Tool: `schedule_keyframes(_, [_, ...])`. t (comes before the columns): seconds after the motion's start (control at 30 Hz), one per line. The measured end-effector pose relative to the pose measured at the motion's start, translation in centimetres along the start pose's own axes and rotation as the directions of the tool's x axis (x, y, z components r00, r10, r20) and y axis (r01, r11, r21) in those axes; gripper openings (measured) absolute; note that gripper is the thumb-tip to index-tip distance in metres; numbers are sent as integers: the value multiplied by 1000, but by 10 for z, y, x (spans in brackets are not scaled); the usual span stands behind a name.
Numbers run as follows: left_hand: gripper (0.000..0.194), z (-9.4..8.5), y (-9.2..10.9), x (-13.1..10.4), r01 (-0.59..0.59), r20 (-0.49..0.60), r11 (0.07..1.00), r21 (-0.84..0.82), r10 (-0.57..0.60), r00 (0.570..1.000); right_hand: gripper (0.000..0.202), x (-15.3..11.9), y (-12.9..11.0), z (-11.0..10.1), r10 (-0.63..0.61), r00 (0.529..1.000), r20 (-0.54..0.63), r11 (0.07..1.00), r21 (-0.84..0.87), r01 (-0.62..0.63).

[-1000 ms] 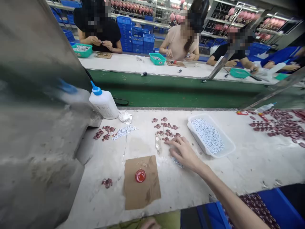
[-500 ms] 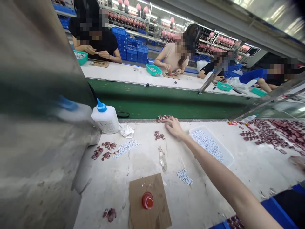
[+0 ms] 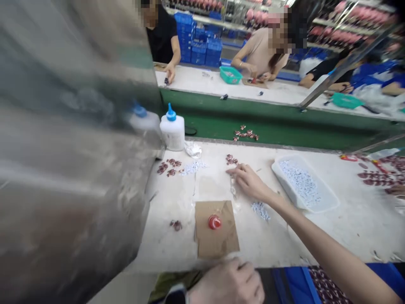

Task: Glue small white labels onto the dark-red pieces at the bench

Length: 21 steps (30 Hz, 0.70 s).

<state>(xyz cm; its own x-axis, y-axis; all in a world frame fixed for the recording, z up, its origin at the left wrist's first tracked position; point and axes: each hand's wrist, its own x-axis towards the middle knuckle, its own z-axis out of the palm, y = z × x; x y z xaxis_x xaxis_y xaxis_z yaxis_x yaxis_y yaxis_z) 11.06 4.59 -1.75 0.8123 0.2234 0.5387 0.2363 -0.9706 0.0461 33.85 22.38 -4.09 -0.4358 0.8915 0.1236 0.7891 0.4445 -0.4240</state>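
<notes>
My right hand (image 3: pixel 249 181) hovers low over the white table, fingers reaching left, with nothing visible in them. Just beyond its fingertips lies a small pile of brown pieces (image 3: pixel 232 159). My left hand (image 3: pixel 229 283), with a dark watch on the wrist, is at the table's near edge. Its fingers are curled, and whatever they may hold is hidden. A cardboard piece (image 3: pixel 202 245) lies in front of me with a small red, shiny round container (image 3: pixel 214 222) on it. More brown pieces (image 3: pixel 176 225) lie left of the cardboard, and small pale blue pieces (image 3: pixel 261 211) to its right.
A white bottle with a blue nozzle (image 3: pixel 172 131) stands by the metal panel (image 3: pixel 95 169) on the left. A clear tub (image 3: pixel 329 207) of pale pieces sits right. Brown pieces (image 3: pixel 247 134) lie on the green belt (image 3: pixel 205 114). Co-workers sit across, near a green basket (image 3: pixel 230 75).
My right hand has drawn back from the table's far edge toward me. The brown pieces from that edge now lie on the green belt. My left hand has come into view. The view has shifted.
</notes>
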Motion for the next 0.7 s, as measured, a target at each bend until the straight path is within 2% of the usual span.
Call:
schedule_keyframes(0.1, [28,15,2,21,-37,9,998,45,36,999,40,17,2,19,41,998,-50,999,-10,-41])
schedule_keyframes(0.2, [29,21,1,33,-75,72,991,112,67,995,38,56,19,25,103,985,-142,993,-35,-109])
schedule_keyframes(0.37, [35,18,-4,38,-133,182,967,219,93,979,24,131,42,7,209,944,-256,974,-32,-225])
schedule_keyframes(0.47, [42,14,-6,41,-170,227,954,247,113,967,25,153,38,-6,251,923,-292,965,-2,-263])
schedule_keyframes(0.57, [45,10,-7,44,-205,248,948,245,143,958,26,137,12,-16,239,913,-330,969,27,-244])
schedule_keyframes(0.63, [45,8,-6,47,-224,251,947,232,164,954,30,103,-21,-24,196,921,-337,980,50,-191])
schedule_keyframes(0.7, [43,8,-4,49,-240,247,948,210,186,951,29,52,-64,-36,129,946,-296,990,90,-107])
